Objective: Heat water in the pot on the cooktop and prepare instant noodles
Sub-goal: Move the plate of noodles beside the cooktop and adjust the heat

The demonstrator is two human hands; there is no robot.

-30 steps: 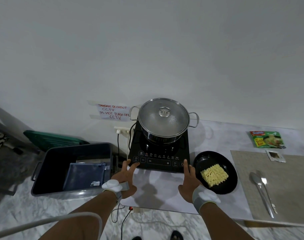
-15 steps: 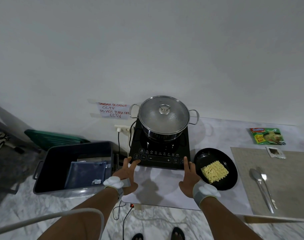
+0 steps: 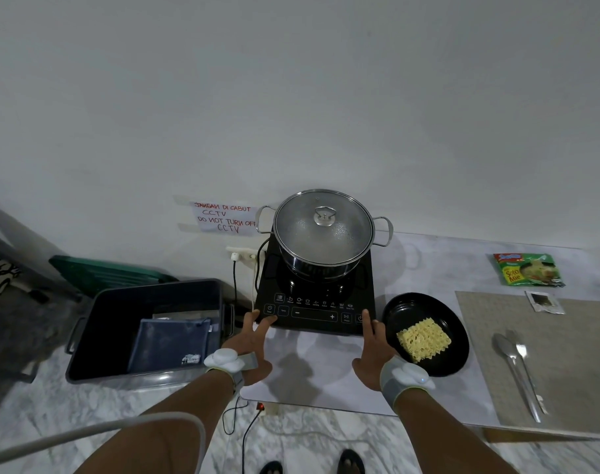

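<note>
Head view | steel pot (image 3: 312, 268), lid (image 3: 339, 234) on, sits on cooktop (image 3: 356, 285) at table's rear | left hand (image 3: 247, 350), right hand (image 3: 372, 350): fingers extended, gripping nothing, fingertips touching cooktop's front corners | handling, judged: pot rigid, water-heavy, probably hot; lift level by both side handles (image 3: 391, 230); take lid by knob (image 3: 325, 215).

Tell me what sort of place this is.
Probably a makeshift cooking station in a plain room, not a fitted kitchen: a portable cooktop with a lidded pot sits on a low table against a bare wall, a taped CCTV note beside it, a storage bin on the floor.
</note>
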